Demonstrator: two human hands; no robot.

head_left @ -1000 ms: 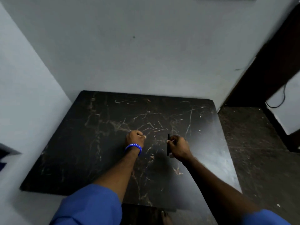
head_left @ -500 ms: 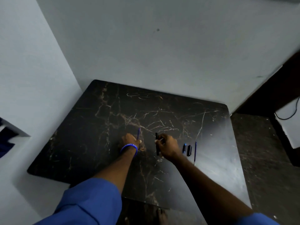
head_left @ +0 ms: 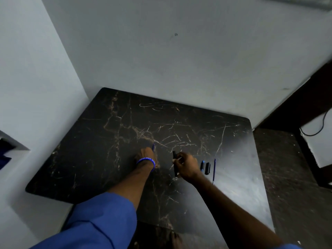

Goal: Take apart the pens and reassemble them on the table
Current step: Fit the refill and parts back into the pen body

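My left hand (head_left: 145, 155), with a blue wristband, is closed around a thin blue pen part (head_left: 153, 146) that sticks up past the fingers. To its right, my right hand (head_left: 186, 166) grips a black pen barrel (head_left: 174, 163) held roughly upright over the dark marble table (head_left: 100, 151). Just right of that hand lie a small blue-tipped piece (head_left: 202, 165), a short black piece (head_left: 207, 168) and a thin blue refill (head_left: 214, 170), side by side on the table.
The table stands in a corner, with white walls (head_left: 161, 51) behind and to the left. Its right edge borders a dark floor (head_left: 291, 186). A white panel with a black cable (head_left: 321, 130) is at far right.
The view has swung so the loose pen parts at right came into sight. The blue part now shows above my left hand; both hands stay close together.
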